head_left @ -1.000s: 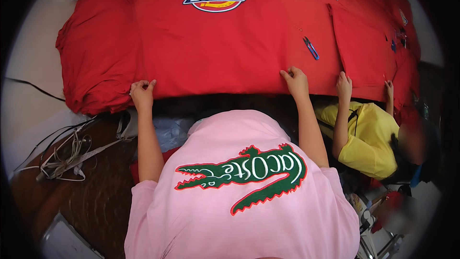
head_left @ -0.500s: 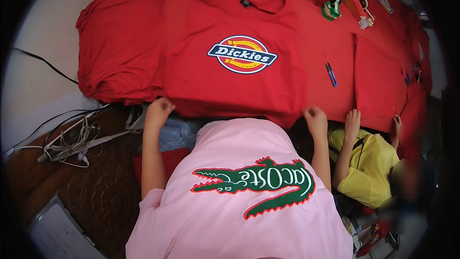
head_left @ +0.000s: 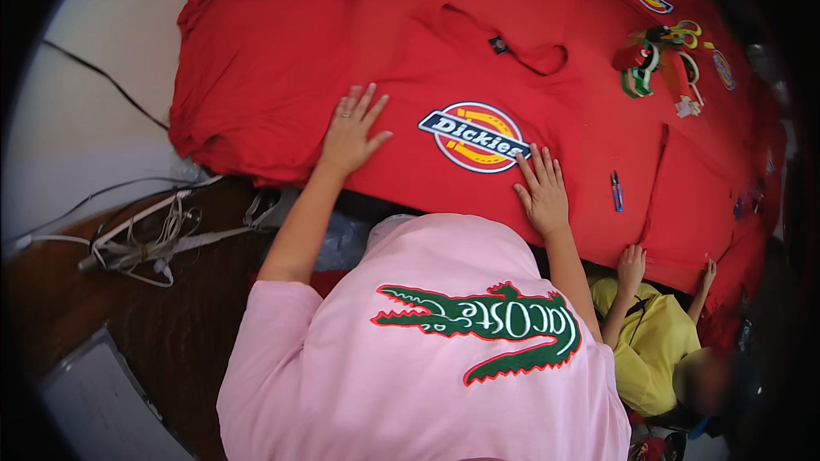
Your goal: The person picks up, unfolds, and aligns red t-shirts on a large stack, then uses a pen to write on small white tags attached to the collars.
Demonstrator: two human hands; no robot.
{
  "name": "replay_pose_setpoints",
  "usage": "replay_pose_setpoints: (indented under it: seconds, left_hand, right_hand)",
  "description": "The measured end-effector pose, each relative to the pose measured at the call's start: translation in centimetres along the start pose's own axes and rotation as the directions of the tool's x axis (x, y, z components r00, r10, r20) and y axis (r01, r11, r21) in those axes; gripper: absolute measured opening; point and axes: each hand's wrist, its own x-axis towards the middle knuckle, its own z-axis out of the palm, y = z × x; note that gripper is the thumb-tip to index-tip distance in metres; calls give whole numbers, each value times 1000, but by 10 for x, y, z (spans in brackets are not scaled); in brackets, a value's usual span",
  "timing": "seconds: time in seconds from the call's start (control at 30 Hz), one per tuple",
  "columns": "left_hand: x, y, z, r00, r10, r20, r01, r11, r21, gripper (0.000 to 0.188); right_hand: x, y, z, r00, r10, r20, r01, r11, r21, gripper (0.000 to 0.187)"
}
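In the head view, both forearms reach up from below, elbows bent outward, palms down. The left grip (head_left: 354, 132) is wide, fingers fanned away from the wearer and thumb turned inward, resting at the left side of a red shirt (head_left: 448, 81). The right grip (head_left: 543, 192) is also wide, its fingertips at the right end of the shirt's round emblem (head_left: 476, 137). The shirt thus lies under and between the 2 grips, its collar (head_left: 547, 61) beyond them and its lower edge just nearer the wearer, along the rim of the surface (head_left: 602, 132). Left of the left grip, a heap of red garments (head_left: 256, 77) bounds the reach; right of the right grip, a strip of red-covered surface gives room as far as the blue snips (head_left: 617, 191). Farther right of that grip, 2 hands of a person in yellow (head_left: 653, 341) are at the same rim.
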Motion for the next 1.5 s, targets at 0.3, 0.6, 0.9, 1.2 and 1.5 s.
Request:
replay_pose_setpoints:
  seconds: [0.3,0.6,0.9,1.2,1.5]
  left_hand:
    - [127,-33,-15,840,-542,25,368,537,-759,36]
    - [236,-13,-9,717,-217,662,596,-303,-744,42]
    - [202,22,-37,616,-31,787,478,-780,-404,58]
    - [236,3,-49,926,121,358,343,-665,-663,45]
    - [264,-35,-56,805,-226,548,278,-672,-687,32]
  right_hand:
    - [114,115,-38,640,725,-255,-381,587,714,35]
    - [176,127,-83,634,511,581,-549,-231,803,31]
    - [128,92,-65,650,297,699,5,-922,387,53]
    - [176,98,-108,916,132,379,-41,-908,416,48]
    - [202,168,-120,632,598,493,-138,-539,831,25]
